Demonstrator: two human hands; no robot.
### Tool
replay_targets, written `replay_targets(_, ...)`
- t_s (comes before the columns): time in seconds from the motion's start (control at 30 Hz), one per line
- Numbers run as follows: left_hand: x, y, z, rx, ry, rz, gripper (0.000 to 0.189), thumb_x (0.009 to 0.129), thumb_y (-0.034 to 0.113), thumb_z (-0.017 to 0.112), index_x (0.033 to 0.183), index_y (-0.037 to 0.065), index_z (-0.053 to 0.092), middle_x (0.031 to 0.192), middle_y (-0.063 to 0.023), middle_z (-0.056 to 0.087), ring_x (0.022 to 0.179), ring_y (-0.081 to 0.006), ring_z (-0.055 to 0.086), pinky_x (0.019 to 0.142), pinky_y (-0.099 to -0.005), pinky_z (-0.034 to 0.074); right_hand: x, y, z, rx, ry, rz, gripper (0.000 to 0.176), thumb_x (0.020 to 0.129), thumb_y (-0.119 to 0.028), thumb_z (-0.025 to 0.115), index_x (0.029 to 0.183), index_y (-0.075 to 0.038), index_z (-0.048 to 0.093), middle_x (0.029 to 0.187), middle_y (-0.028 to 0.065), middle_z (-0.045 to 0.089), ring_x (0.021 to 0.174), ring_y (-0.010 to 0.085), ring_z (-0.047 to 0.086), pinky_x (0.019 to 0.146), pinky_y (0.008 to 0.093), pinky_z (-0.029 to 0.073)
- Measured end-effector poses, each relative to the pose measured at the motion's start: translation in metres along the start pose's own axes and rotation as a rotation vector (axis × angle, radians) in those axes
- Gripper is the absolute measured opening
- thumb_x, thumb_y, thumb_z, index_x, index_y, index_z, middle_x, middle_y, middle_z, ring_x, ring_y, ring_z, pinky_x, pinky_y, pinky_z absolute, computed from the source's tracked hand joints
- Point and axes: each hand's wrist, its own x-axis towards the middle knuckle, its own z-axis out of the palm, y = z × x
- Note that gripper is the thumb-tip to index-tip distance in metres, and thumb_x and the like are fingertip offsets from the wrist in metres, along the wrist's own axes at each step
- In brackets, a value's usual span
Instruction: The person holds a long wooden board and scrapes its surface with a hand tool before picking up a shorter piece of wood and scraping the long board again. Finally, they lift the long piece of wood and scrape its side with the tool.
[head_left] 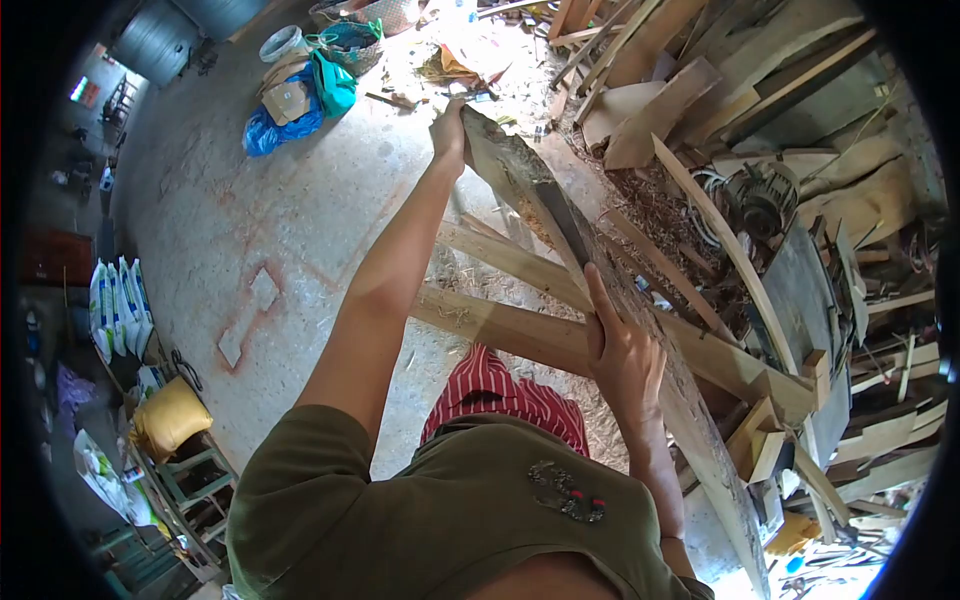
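A long, rough-edged wooden plank (690,415) runs slantwise from the upper middle down to the lower right in the head view. My left hand (452,132), arm stretched forward, is closed round the plank's far end. Further down the same plank, my right hand (628,365) grips its near edge, with one finger lying along the wood. A dark strip marks the board's upper face between the two hands. Under the plank are two squared timber beams (500,325), the nearer one close to my right hand. The palm sides of both hands are hidden.
Offcuts and boards (660,110) are heaped at the right, near a motor (768,195). Wood shavings litter the floor there. Bags (300,105), a white bucket (283,43) and a basket (352,45) stand upper left. A yellow cushion-like bundle (172,417) lies at lower left.
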Motion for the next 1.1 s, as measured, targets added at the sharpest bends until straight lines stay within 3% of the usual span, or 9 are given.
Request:
replay_targets(0.17, -0.005, 0.006, -0.001, -0.07, -0.022, 0.057, 0.043, 0.092, 0.041, 0.058, 0.104, 0.0, 0.067, 0.097, -0.0096, 0.067, 0.087, -0.0205, 0.061, 0.081, -0.0361, 0.047, -0.022, 0.01, 0.014, -0.029, 0.091, -0.064, 0.06, 0.093, -0.018, 0.065, 0.15, -0.031, 0.049, 0.065, 0.0078, 0.063, 0.047, 0.0209, 0.062, 0.04, 0.0382, 0.049)
replay_targets(0.2, -0.009, 0.013, -0.003, -0.011, -0.076, -0.004, 0.046, 0.097, 0.042, 0.055, 0.12, 0.003, 0.062, 0.113, -0.0098, 0.065, 0.103, -0.0215, 0.06, 0.094, -0.0357, 0.045, -0.009, 0.004, 0.019, -0.04, 0.082, -0.044, 0.06, 0.094, -0.018, 0.065, 0.15, -0.031, 0.047, 0.064, 0.0083, 0.063, 0.044, 0.0208, 0.06, 0.038, 0.0381, 0.048)
replay_targets(0.43, -0.008, 0.013, -0.004, -0.017, -0.113, 0.025, 0.046, 0.097, 0.042, 0.054, 0.122, 0.004, 0.062, 0.114, -0.0104, 0.064, 0.105, -0.0218, 0.06, 0.094, -0.0363, 0.046, 0.005, -0.002, 0.039, -0.028, 0.196, -0.068, 0.06, 0.095, -0.02, 0.063, 0.152, -0.031, 0.045, 0.062, 0.0116, 0.062, 0.042, 0.0174, 0.058, 0.035, 0.0374, 0.047)
replay_targets(0.53, -0.005, 0.006, -0.009, -0.028, -0.113, 0.033, 0.043, 0.097, 0.041, 0.054, 0.115, 0.003, 0.063, 0.11, -0.0096, 0.066, 0.1, -0.0217, 0.062, 0.09, -0.0363, 0.047, 0.002, -0.01, 0.036, -0.015, 0.237, -0.109, 0.061, 0.094, -0.018, 0.063, 0.152, -0.029, 0.045, 0.065, 0.0134, 0.064, 0.042, 0.0168, 0.058, 0.036, 0.0367, 0.049)
replay_targets(0.6, -0.002, 0.01, -0.005, 0.006, -0.085, 0.049, 0.046, 0.095, 0.042, 0.053, 0.105, 0.0, 0.067, 0.102, -0.01, 0.069, 0.091, -0.0222, 0.064, 0.083, -0.0364, 0.049, 0.028, -0.026, 0.023, -0.102, 0.087, -0.071, 0.064, 0.093, -0.017, 0.064, 0.153, -0.028, 0.044, 0.066, 0.0131, 0.065, 0.043, 0.0163, 0.059, 0.036, 0.0354, 0.049)
replay_targets(0.73, -0.009, 0.013, 0.002, -0.097, -0.068, 0.07, 0.046, 0.096, 0.041, 0.053, 0.109, 0.0, 0.066, 0.103, -0.0104, 0.069, 0.092, -0.0225, 0.065, 0.085, -0.0366, 0.049, 0.017, -0.01, 0.037, -0.09, 0.13, -0.065, 0.066, 0.093, -0.018, 0.064, 0.154, -0.028, 0.041, 0.064, 0.0109, 0.065, 0.043, 0.0165, 0.06, 0.036, 0.0342, 0.047)
replay_targets(0.8, -0.007, 0.012, -0.001, -0.097, -0.072, 0.074, 0.046, 0.096, 0.042, 0.053, 0.11, -0.001, 0.066, 0.103, -0.0105, 0.069, 0.093, -0.0224, 0.065, 0.085, -0.0367, 0.049, 0.006, -0.003, 0.042, 0.0, 0.382, -0.181, 0.066, 0.094, -0.02, 0.063, 0.155, -0.03, 0.039, 0.061, 0.0079, 0.063, 0.044, 0.0165, 0.06, 0.037, 0.0348, 0.046)
replay_targets(0.9, 0.002, 0.006, -0.003, -0.066, -0.05, 0.084, 0.047, 0.095, 0.042, 0.054, 0.11, -0.001, 0.067, 0.103, -0.0107, 0.069, 0.093, -0.0222, 0.064, 0.085, -0.0371, 0.049, 0.015, -0.017, 0.035, 0.001, 0.064, -0.023, 0.065, 0.094, -0.02, 0.063, 0.154, -0.031, 0.04, 0.066, 0.0088, 0.067, 0.045, 0.0201, 0.062, 0.041, 0.0376, 0.051)
replay_targets(1.1, 0.011, 0.0, -0.005, -0.094, -0.064, 0.072, 0.051, 0.092, 0.045, 0.056, 0.102, -0.003, 0.069, 0.1, -0.0114, 0.069, 0.089, -0.0227, 0.064, 0.082, -0.0362, 0.049, 0.015, -0.023, 0.036, 0.18, 0.079, 0.0, 0.063, 0.095, -0.018, 0.061, 0.153, -0.032, 0.041, 0.055, 0.012, 0.06, 0.047, 0.0277, 0.063, 0.046, 0.0443, 0.05)
